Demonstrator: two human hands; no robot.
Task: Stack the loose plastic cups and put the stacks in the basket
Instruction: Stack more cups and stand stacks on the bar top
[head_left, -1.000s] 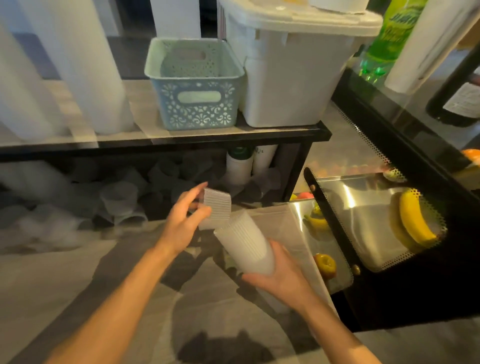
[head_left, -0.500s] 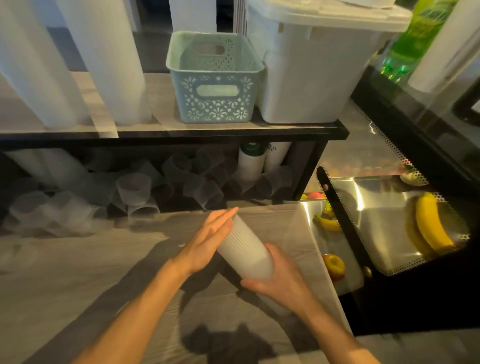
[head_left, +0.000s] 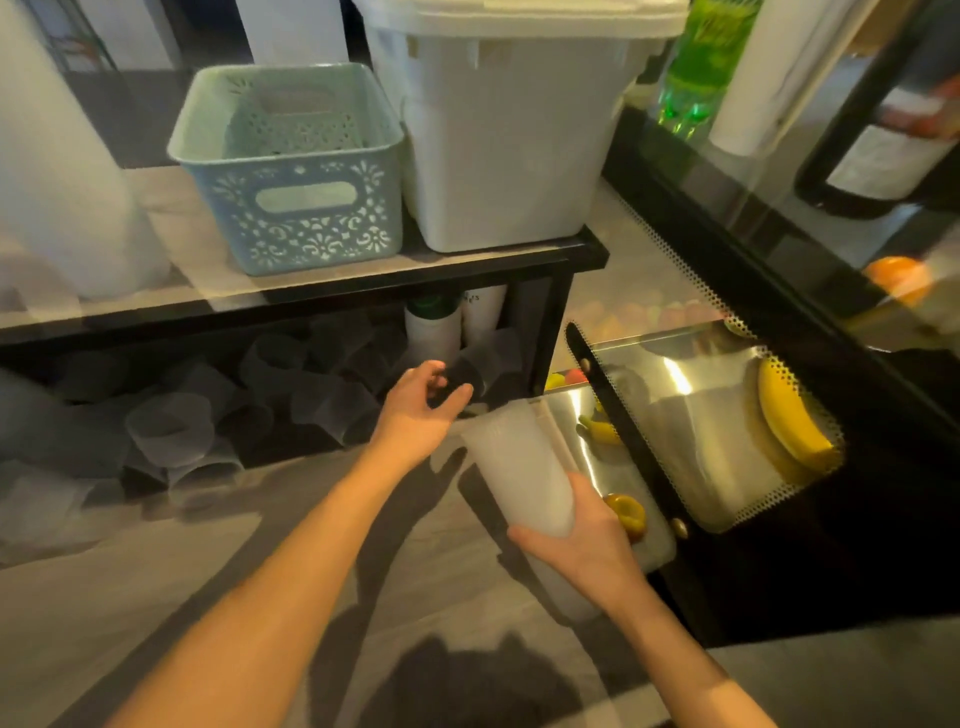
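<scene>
My right hand (head_left: 582, 551) grips the base of a stack of translucent ribbed plastic cups (head_left: 519, 467), tilted with its mouth up and to the left. My left hand (head_left: 421, 410) reaches forward under the shelf with fingers loosely spread, holding nothing, just short of a loose cup (head_left: 478, 364) lying there. Several more loose cups (head_left: 171, 426) lie scattered on the counter under the shelf. The pale blue lattice basket (head_left: 296, 223) stands on the shelf above; nothing shows inside it.
A large white lidded bin (head_left: 509, 156) stands right of the basket. Tall white cup stacks (head_left: 62, 197) stand at the left. Two upright tubes (head_left: 434, 327) stand under the shelf. A glass display case (head_left: 727, 415) with a banana and fruit lies to the right.
My left hand pushed a cup onto the stack, then left it and reached forward toward the loose cups under the shelf. The stack in my right hand shifted right.
</scene>
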